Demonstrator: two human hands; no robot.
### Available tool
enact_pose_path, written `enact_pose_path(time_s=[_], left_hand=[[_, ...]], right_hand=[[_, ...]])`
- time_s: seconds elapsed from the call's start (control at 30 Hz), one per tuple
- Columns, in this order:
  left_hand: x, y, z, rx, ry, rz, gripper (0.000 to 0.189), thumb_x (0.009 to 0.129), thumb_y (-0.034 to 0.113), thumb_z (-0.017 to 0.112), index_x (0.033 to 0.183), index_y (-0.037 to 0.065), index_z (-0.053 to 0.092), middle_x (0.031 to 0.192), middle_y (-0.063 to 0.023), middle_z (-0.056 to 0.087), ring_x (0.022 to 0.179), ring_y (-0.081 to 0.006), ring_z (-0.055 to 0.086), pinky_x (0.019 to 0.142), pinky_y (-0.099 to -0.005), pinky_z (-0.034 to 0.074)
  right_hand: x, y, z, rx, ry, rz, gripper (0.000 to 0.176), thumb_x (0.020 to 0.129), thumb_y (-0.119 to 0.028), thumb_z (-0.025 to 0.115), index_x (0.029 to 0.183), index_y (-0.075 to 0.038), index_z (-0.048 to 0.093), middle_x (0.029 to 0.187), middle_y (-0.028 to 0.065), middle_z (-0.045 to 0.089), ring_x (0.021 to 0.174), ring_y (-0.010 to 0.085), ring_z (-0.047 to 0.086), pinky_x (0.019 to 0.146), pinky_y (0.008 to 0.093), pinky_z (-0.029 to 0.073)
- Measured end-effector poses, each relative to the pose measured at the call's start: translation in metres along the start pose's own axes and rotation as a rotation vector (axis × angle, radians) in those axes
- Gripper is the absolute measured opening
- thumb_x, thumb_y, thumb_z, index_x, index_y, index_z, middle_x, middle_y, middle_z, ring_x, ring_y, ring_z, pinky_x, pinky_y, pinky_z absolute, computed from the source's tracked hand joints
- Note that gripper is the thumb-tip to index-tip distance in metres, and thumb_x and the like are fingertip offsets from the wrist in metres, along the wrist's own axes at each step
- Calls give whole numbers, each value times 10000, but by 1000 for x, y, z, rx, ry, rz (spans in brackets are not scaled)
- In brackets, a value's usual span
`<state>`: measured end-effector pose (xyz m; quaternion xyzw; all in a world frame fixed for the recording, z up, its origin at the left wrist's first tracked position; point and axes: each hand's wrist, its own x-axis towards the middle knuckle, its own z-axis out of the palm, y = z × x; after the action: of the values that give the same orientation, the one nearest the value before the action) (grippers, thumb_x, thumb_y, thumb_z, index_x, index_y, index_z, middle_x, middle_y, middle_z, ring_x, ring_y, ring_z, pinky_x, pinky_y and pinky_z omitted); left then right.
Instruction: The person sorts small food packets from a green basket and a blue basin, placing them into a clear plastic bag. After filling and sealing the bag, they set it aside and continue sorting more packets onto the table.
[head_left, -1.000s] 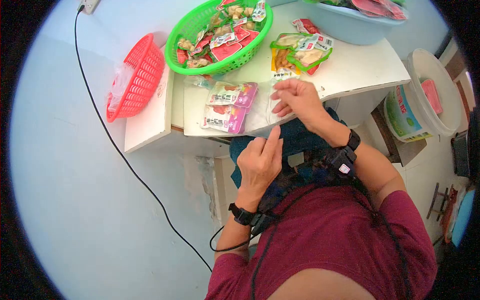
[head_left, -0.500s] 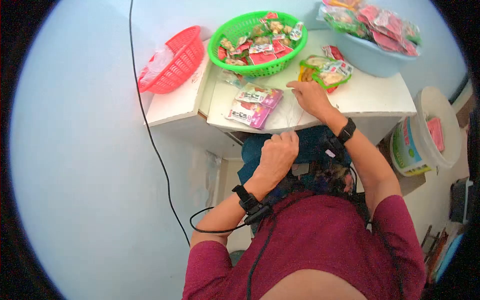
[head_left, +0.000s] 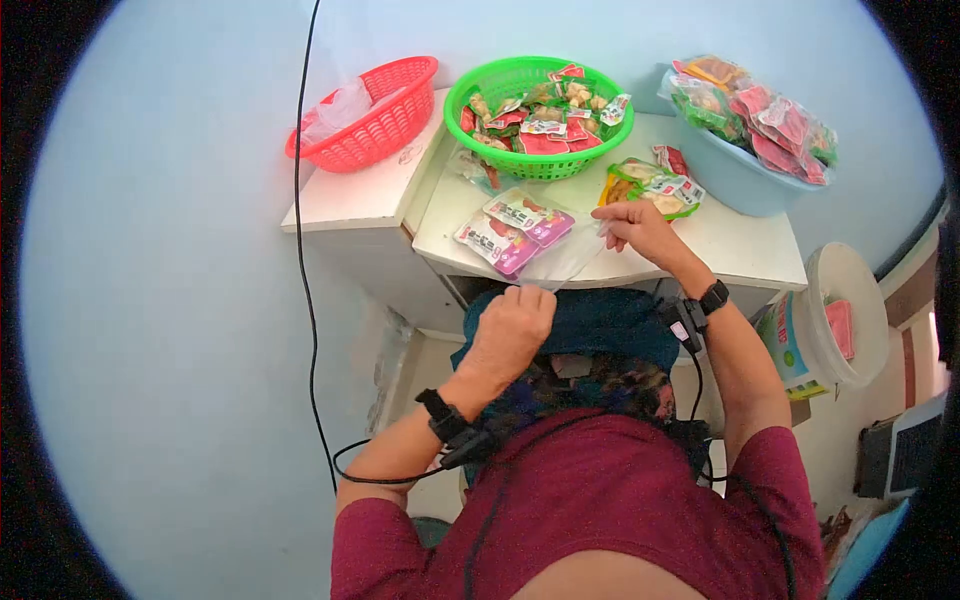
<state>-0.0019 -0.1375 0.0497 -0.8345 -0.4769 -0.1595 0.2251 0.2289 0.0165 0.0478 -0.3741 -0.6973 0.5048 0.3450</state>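
A clear plastic bag point(head_left: 562, 258) is stretched between my two hands at the table's front edge. My left hand point(head_left: 515, 328) pinches its near edge, fingers closed. At its far right corner, my right hand point(head_left: 640, 230) grips the plastic between thumb and fingers. Two white-and-purple food packets point(head_left: 508, 236) lie overlapping at the bag's left side, partly under or inside the clear film. Just beyond my right hand rest several snack packets point(head_left: 655, 187) with green and yellow edges.
A green basket point(head_left: 540, 168) of small snack packs stands at the back, with a red basket point(head_left: 375, 130) holding clear bags to its left. A heaped blue basin point(head_left: 735, 185) is at the right. Below it stands a white bucket point(head_left: 845, 310). A black cable point(head_left: 305, 250) hangs at the left.
My right hand has come down from beside the snack packets to the bag's corner and closed on it. The bag is now spread wider between both hands. The camera view has shifted.
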Motion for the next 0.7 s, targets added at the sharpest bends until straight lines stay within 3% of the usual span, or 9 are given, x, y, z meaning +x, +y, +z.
enact_pose_path(time_s=[0.1,0.2,0.23,0.43,0.53,0.7], left_hand=[[-1,-13,-9,-107,51,-44,112,751,41,572,857,43,535,815,-112,507,761,-287,565,662,-381,505],[-2,-29,-17,-11,46,-18,121,737,79,588,852,61,558,826,-74,511,782,-219,570,672,-315,506],[-3,-31,-17,-127,70,-41,95,757,22,566,843,38,529,823,-122,517,779,-295,573,680,-393,508],[-5,-38,-17,-145,70,-37,99,759,11,560,850,32,525,831,-129,520,784,-302,574,677,-400,505],[-8,-37,-19,-156,84,-63,109,759,3,553,859,31,522,835,-133,518,788,-307,574,679,-405,502],[-12,-38,-17,-174,69,-99,107,773,5,556,873,27,524,848,-137,518,792,-319,571,688,-418,495]], right_hand=[[-7,-8,-3,-117,-88,-47,307,850,25,590,1153,43,641,830,59,660,714,113,615,656,247,515],[-8,-10,-2,-253,-119,-75,343,805,62,634,1147,35,644,841,63,667,731,121,617,666,260,514],[-9,-8,-2,-283,-121,-85,357,791,73,647,1146,31,644,843,63,670,732,124,618,666,265,513],[-11,-7,18,-651,-27,-475,402,739,44,700,1131,-34,661,834,120,654,770,232,638,699,340,509],[-20,-11,26,-604,19,-559,366,734,21,708,1094,-30,664,856,135,637,799,284,634,720,363,508],[-17,4,24,-609,71,-631,191,786,14,686,975,1,663,884,131,641,809,292,635,729,363,508]])
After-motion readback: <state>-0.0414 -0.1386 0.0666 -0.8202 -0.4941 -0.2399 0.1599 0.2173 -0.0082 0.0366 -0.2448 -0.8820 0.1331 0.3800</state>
